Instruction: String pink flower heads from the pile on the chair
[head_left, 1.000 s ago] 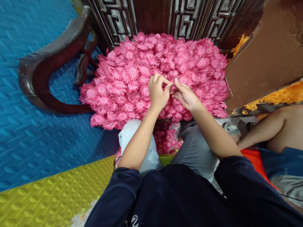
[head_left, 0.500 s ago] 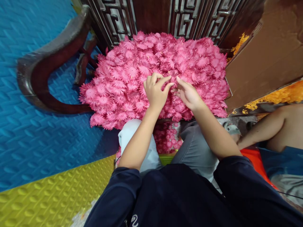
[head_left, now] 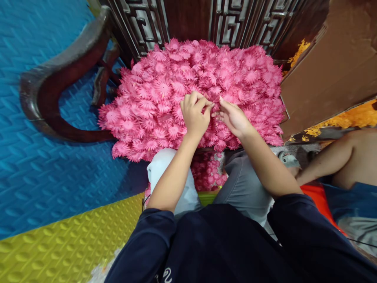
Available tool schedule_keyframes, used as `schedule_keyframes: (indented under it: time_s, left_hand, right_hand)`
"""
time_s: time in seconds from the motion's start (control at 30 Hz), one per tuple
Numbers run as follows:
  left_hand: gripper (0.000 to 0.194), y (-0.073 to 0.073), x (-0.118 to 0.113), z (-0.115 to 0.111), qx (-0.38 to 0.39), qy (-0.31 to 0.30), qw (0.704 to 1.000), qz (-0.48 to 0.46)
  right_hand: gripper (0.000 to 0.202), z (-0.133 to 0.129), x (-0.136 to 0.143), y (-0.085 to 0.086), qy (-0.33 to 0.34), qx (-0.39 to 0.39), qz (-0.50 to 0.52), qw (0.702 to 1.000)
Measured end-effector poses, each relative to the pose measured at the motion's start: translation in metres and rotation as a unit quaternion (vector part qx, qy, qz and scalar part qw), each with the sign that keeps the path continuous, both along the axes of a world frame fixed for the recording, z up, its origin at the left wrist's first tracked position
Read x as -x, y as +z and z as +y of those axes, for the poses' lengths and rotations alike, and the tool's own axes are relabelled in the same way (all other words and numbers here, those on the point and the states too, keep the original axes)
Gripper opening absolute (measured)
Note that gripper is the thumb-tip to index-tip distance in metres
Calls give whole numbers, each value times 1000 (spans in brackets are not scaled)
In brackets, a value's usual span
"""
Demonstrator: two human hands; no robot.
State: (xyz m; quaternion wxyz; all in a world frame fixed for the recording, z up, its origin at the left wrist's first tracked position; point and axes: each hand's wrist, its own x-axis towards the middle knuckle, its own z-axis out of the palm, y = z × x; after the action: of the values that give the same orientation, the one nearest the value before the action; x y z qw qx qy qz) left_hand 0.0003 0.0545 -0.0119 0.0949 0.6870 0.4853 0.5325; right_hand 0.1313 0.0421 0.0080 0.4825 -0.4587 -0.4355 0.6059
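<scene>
A large heap of pink artificial flowers [head_left: 159, 94] with thin pointed petals lies in front of me. My left hand [head_left: 196, 113] is over the near middle of the heap, thumb and index fingertip pinched together at the edge of a darker pink flower [head_left: 215, 97]. From the other side, my right hand [head_left: 233, 118] holds this flower between its raised thumb and its curled fingers. The fingertips of both hands almost meet. Part of the flower is hidden behind the fingers, and any small piece in the left pinch cannot be made out.
A curved dark wooden armrest [head_left: 32, 98] stands at the left, before blue matting [head_left: 59, 173]. Carved wooden panels [head_left: 188, 23] rise behind the heap. A brown cardboard sheet [head_left: 326, 74] borders it at right, near orange flowers [head_left: 353, 118]. Another person's arm [head_left: 326, 161] is at right.
My left thumb has closed up against the index fingertip, where the two were apart before. My right hand has barely moved.
</scene>
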Motion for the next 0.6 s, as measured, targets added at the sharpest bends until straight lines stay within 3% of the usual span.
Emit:
schedule_keyframes:
  time_s: [0.2, 0.37, 0.6]
  left_hand:
    - [32, -2, -2, 0, 5, -7, 1000, 8]
    - [24, 4, -1, -3, 34, -20, 999, -5]
    - [19, 6, -4, -3, 42, -68, 997, -3]
  right_hand:
    - [34, 4, -1, -4, -8, 36, 22, 999]
    - [43, 0, -1, 5, 3, -5, -2, 1000]
    - [57, -4, 5, 14, 73, -40, -13, 996]
